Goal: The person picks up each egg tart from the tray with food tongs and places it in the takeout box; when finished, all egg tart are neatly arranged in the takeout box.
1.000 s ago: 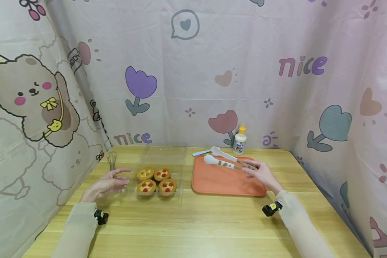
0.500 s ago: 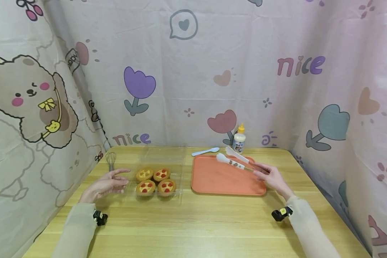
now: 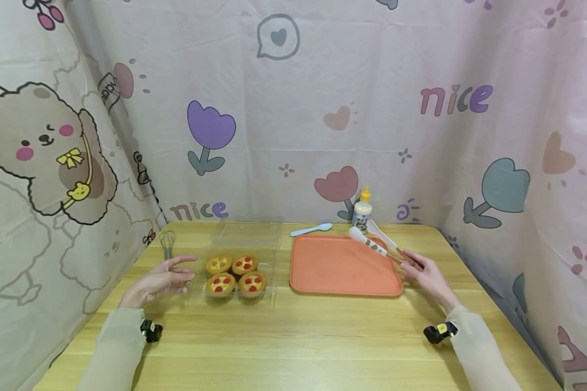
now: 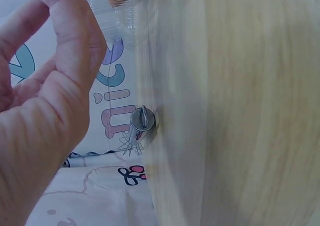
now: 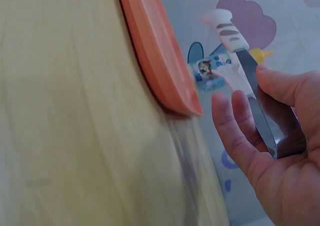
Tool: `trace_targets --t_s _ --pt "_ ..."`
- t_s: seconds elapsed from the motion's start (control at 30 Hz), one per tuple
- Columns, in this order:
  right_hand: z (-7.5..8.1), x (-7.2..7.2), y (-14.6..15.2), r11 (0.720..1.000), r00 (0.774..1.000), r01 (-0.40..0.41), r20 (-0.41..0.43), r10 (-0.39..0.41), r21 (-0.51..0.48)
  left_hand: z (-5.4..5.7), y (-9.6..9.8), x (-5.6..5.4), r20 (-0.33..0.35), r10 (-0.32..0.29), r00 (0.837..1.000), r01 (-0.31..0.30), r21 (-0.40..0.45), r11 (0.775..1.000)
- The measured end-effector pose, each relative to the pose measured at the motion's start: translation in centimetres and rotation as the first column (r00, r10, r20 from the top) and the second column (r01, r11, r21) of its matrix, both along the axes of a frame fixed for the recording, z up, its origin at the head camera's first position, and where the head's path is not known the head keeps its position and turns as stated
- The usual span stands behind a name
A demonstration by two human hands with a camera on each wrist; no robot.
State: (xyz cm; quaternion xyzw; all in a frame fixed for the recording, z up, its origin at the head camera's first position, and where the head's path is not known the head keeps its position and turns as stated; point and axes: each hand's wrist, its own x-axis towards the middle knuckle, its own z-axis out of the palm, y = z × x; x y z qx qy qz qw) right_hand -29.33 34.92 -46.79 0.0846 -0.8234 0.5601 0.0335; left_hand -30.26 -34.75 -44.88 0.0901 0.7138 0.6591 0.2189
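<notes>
My right hand (image 3: 428, 277) holds a pair of tongs (image 3: 370, 241) by the metal handle, thumb on one side and fingers on the other. The tongs have white paw-like tips, spread apart, above the back right corner of an orange tray (image 3: 342, 266). On the left, my left hand (image 3: 161, 279) has loosely bent fingers and holds nothing. It is beside a clear plastic box (image 3: 275, 271) with its lid folded back; whether the fingertips touch the box I cannot tell. Several toy tarts (image 3: 253, 283) with red and yellow toppings sit inside.
Behind the left hand stands a whisk (image 3: 167, 243), its metal end visible in the left wrist view. A pale blue spoon (image 3: 311, 230) lies behind the tray. Next to it stands a white bottle (image 3: 362, 212) with a yellow cap. A patterned curtain (image 3: 283, 108) encloses the wooden table (image 3: 293, 342).
My right hand has moved right with the tongs, from over the tray's middle to its right edge. The left hand stays in place beside the box.
</notes>
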Motion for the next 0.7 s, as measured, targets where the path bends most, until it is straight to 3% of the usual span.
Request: trace_targets --t_s 0.33,0.7 --pt "-0.4 1.0 1.6 0.999 0.999 0.031 -0.012 -0.03 0.025 0.0 0.0 0.0 0.002 0.003 1.0 -0.003 0.003 1.0" --pt "-1.1 2.2 3.5 0.99 0.991 0.128 0.041 -0.131 0.052 -0.2 -0.1 0.0 -0.013 -0.01 1.0 0.01 0.016 1.0"
